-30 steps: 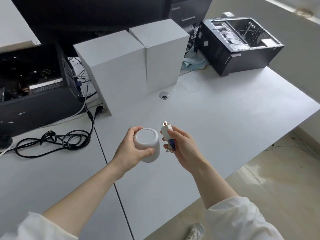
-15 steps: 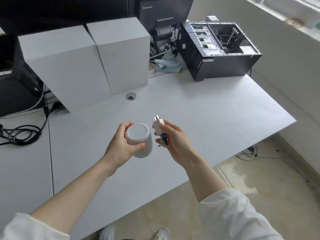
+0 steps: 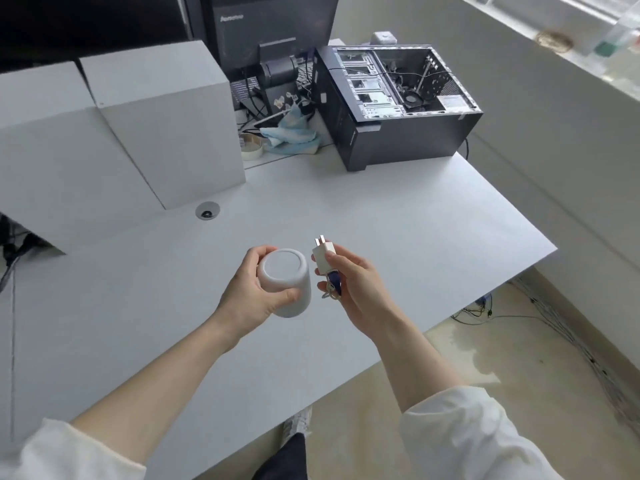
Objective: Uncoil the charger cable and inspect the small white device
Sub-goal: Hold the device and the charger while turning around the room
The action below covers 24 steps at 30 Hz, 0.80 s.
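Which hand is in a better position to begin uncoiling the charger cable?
Probably the right hand. It already holds the white charger plug with the coiled cable bundled against its palm. The left hand is fully wrapped around the small white device, so it would have to put that down first.

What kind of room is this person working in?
Probably an office or computer repair workroom: an opened computer case sits on the white desk beside a monitor, and loose cables trail across the floor.
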Available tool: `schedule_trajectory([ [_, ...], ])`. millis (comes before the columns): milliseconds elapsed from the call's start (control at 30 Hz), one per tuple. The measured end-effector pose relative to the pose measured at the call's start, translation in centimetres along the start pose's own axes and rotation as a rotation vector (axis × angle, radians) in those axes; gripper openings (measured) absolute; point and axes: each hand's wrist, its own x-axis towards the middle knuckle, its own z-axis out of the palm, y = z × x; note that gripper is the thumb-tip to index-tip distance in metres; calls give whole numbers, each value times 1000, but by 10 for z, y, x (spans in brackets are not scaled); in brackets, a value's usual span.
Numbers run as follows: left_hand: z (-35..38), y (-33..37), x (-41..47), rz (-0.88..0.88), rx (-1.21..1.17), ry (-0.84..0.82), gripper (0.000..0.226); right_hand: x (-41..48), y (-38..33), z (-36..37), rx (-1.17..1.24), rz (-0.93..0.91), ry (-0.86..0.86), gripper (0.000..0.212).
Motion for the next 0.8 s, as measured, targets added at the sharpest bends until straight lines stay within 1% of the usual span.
schedule_trajectory([
  [133,21,12,33,3,-1,-28,68,21,-17,-22,-8,12,37,28],
  [333,44,32,75,13,21,-84,69,47,-45,-52,-3,-3,80,25],
  [567,69,47,106,11,52,-76,69,74,-64,-79,9,11,76,27],
  [700,92,58,118,17,65,-52,69,85,-74,-102,12,23,39,23],
  [800,115,70,126,19,66,-22,71,91,-88,-125,4,23,6,24],
])
